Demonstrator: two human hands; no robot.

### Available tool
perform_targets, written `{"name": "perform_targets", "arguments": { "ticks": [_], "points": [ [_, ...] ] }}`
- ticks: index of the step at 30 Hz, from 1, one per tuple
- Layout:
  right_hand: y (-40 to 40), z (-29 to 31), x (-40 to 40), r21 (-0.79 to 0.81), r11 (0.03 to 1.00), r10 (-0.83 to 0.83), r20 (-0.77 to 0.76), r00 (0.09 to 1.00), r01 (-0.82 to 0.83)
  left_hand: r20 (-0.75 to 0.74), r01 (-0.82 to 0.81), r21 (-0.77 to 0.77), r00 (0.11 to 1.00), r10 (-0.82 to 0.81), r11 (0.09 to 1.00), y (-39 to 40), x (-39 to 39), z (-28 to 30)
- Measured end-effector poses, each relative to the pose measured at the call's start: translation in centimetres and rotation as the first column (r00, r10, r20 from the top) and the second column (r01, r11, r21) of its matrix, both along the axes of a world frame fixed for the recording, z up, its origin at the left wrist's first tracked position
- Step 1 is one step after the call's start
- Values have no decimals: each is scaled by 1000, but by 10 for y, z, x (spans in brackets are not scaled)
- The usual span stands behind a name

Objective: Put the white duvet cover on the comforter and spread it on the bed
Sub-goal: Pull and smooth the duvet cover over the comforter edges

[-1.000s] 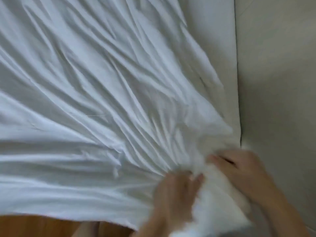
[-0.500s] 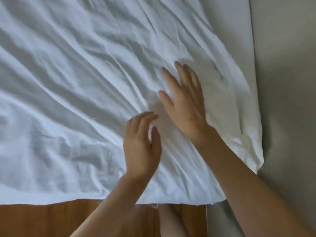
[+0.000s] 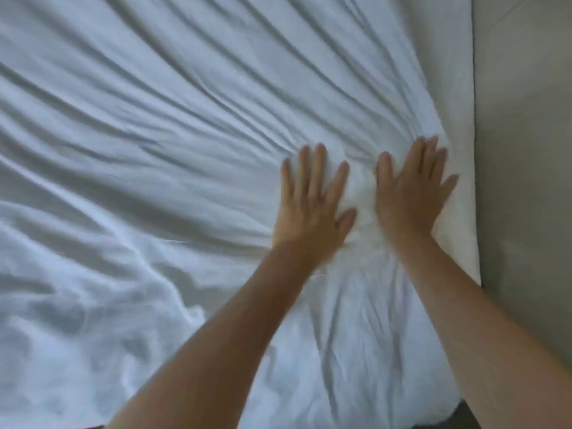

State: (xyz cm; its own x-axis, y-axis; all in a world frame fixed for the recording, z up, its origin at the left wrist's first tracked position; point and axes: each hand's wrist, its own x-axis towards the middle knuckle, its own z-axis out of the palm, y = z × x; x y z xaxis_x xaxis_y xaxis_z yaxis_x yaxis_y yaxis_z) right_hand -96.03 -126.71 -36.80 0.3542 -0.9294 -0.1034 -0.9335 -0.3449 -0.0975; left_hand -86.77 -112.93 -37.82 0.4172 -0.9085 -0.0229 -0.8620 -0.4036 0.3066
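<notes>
The white duvet cover [image 3: 185, 156] lies spread over the bed, under both hands and far out to the left of them. Long folds run across it and meet just above the fingertips. The left hand [image 3: 311, 202] lies flat on the cloth with its fingers straight and spread. The right hand [image 3: 408, 193] lies flat just beside it, fingers straight too. A gray wall [image 3: 523, 181] stands right of the right hand.
</notes>
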Motion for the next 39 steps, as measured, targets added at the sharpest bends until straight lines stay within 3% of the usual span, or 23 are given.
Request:
{"name": "perform_targets", "arguments": {
  "ticks": [4, 7, 10, 13, 16, 19, 24, 26, 28, 30, 31, 33, 36, 37, 38, 39],
  "points": [
    [0, 5, 2, 99, 991, -79, -78, 994, 87, -187, 222, 136, 963, -195, 966, -13, -15, 21],
    [4, 17, 26, 60, 988, -143, 25, 989, 141, -378, 256, -64, 888, -261, 965, 5, 28, 43],
    [23, 25, 84, -120, 992, 70, 256, 964, -40, -263, -46, -288, 964, -33, 956, 40, 110, 51],
    [61, 30, 174, -217, 884, 466, 323, 823, -415, -115, -379, -194, 925, 362, 905, 89, 219, 47],
    [93, 33, 265, -214, 717, 690, 356, 630, -664, -11, -576, -32, 818, 576, 817, 121, 300, 41],
    [93, 20, 350, -210, 615, 785, 256, 564, -760, 53, -664, 38, 748, 662, 747, 120, 359, 31],
    [23, -4, 452, -41, 605, 796, 43, 603, -795, 107, -704, 115, 710, 696, 701, 61, 426, 6],
    [-29, -14, 453, -131, 666, 745, 55, 665, -735, 102, -682, 95, 731, 675, 725, 32, 434, 0],
    [-95, -12, 442, -214, 813, 570, 107, 814, -541, 98, -605, 81, 796, 597, 792, -1, 433, -3],
    [-146, 0, 435, -45, 946, 324, 60, 944, -322, 82, -525, 82, 851, 519, 847, -32, 431, -4],
    [-158, 7, 437, -28, 966, 260, 44, 965, -259, 82, -502, 79, 864, 496, 861, -45, 430, -6],
    [-160, 10, 446, -151, 953, 279, 111, 954, -262, 91, -482, 77, 875, 475, 873, -61, 431, -8],
    [-162, 22, 457, -531, 810, 466, 323, 824, -250, 119, -466, 92, 882, 455, 880, -64, 434, -12],
    [-176, 31, 457, -629, 761, 446, 325, 834, -162, 129, -464, 86, 883, 452, 882, -64, 434, -13],
    [-202, 42, 457, -626, 777, 336, 322, 885, -67, 144, -466, 81, 880, 452, 881, -64, 434, -13],
    [-227, 53, 457, -518, 855, 159, 307, 938, 25, 158, -473, 81, 875, 457, 877, -65, 434, -14]
  ]
}}
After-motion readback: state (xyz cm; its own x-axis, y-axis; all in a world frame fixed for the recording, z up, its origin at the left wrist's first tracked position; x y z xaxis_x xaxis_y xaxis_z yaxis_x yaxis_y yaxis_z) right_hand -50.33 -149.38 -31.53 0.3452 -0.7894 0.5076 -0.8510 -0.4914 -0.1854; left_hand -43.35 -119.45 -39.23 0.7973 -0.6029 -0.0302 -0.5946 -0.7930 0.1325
